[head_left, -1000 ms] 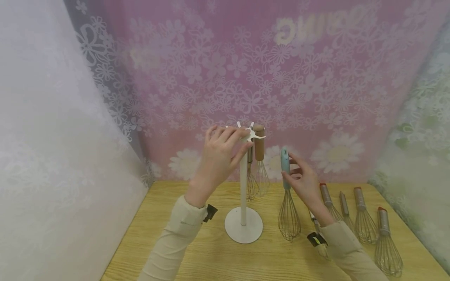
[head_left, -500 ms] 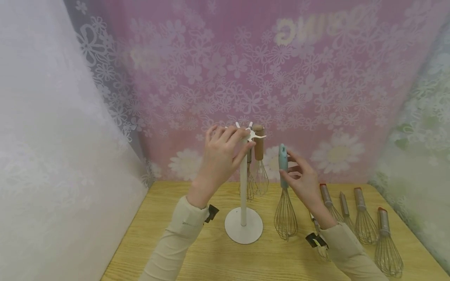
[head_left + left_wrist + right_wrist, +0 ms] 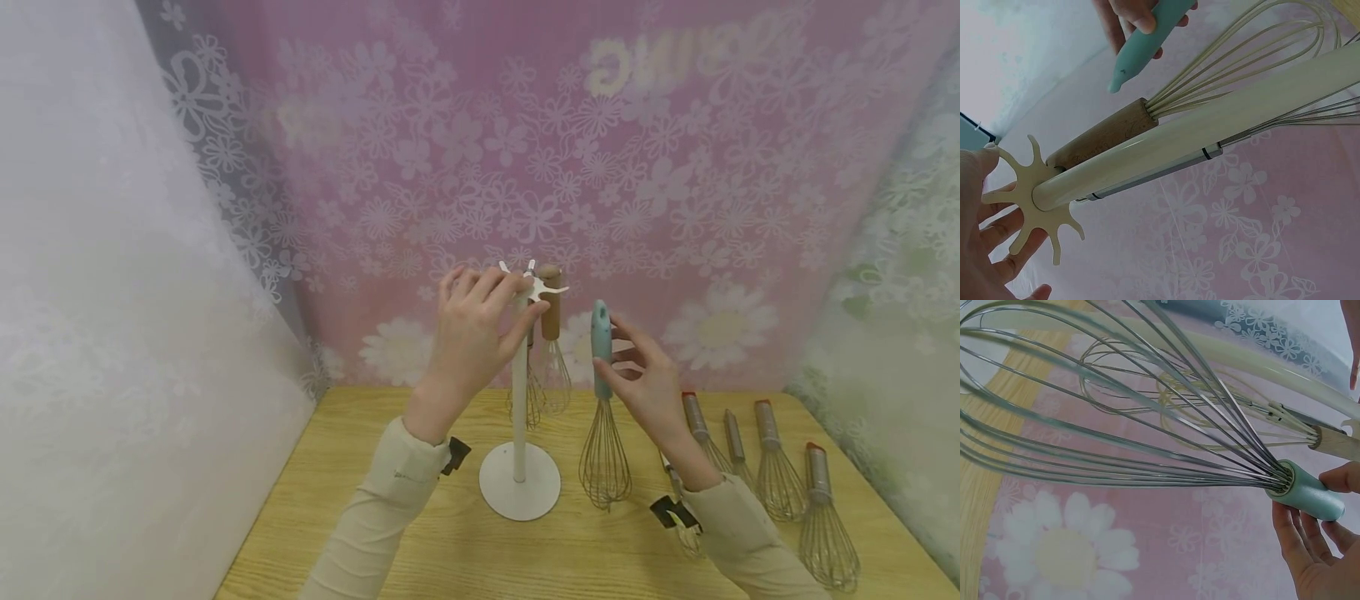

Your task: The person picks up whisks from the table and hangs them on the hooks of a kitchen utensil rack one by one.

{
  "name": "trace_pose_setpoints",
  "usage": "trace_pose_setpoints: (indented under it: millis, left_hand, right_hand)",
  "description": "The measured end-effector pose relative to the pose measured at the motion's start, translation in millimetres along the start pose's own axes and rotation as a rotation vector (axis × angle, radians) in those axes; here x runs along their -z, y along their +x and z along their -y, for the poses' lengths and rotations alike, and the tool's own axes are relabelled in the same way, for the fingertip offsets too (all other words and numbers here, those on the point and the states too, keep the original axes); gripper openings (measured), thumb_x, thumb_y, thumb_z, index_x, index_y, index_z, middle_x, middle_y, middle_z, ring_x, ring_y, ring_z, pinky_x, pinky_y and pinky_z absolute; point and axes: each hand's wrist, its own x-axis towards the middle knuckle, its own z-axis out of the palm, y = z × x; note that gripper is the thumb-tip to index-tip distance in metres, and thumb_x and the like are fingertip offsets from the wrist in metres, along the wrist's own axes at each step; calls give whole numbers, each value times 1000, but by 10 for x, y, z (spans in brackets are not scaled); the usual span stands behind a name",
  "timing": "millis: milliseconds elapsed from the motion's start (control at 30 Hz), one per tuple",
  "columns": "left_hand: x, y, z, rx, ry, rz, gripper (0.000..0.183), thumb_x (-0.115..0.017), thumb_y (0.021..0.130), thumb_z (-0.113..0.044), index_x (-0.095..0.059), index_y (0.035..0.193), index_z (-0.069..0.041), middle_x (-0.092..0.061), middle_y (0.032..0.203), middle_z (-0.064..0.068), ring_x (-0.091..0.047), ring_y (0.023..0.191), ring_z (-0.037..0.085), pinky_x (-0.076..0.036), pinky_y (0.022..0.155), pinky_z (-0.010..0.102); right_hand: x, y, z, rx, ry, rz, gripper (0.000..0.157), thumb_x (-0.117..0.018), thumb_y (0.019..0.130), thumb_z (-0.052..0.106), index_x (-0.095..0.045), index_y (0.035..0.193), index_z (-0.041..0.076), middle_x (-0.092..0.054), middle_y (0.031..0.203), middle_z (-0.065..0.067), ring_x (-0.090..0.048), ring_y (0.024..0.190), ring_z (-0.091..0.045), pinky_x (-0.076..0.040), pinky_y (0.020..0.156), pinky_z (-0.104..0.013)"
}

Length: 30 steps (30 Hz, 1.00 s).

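1. In the head view, your right hand (image 3: 651, 383) holds the teal whisk (image 3: 603, 392), its handle pinched between thumb and fingers. The long axis is nearly upright, with the wires low over the table (image 3: 450, 542). This whisk is to the right of the white stand (image 3: 520, 408) and apart from it. One hook (image 3: 553, 290) points right, toward the handle's upper end, with a small gap between them; the right hand is the one nearer to this gap. Your left hand (image 3: 471, 333) grips the stand's top from the left side. Other whisks (image 3: 768, 425) lie at the right.

2. In the left wrist view, your left thumb touches the end of one hook and the fingers lie behind others. The wooden-handled whisk (image 3: 1107, 139) and a metal whisk (image 3: 1154, 176) hang along the pole. The free end of the teal handle slants toward the hooks, not touching.

3. In the right wrist view, thumb and fingers are narrow, on opposite sides of the teal handle. Its wires overlap the hanging whisks; from here you cannot tell the depth.
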Motion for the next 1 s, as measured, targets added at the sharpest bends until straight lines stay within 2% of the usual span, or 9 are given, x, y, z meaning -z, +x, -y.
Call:
trace_pose_setpoints:
  millis: [300,633,833,1000]
  left_hand:
    - [36,-8,0,-19,5,18,31,-68,98,-38,-71,116,-13,-69,106,0,-60,97,22,-33,113,53]
    - [158,-24,81,-45,-67,123,27,-56,106,-25,-69,127,-15,-70,119,2,-60,108,23,-30,115,52]
    - [215,-16,118,-44,-123,168,30,-50,108,-22,-68,131,-15,-69,126,2,-59,112,23,-27,118,53]
    - [228,-16,146,-45,-132,189,31,-49,108,-21,-66,133,-16,-68,128,1,-58,114,24,-28,117,53]
  right_hand:
    - [6,11,101,32,4,4,65,-74,89,-4,-53,148,11,-61,126,-22,-62,88,5,-54,73,-10]
    - [15,24,234,53,33,11,68,-75,87,-6,-52,149,9,-60,128,-21,-62,90,4,-54,75,-10]
    - [10,32,276,57,50,20,69,-74,87,-8,-51,149,8,-60,129,-21,-62,91,4,-54,75,-11]
    - [3,37,321,55,57,23,67,-74,88,-6,-52,149,11,-60,129,-18,-63,91,2,-55,75,-13]
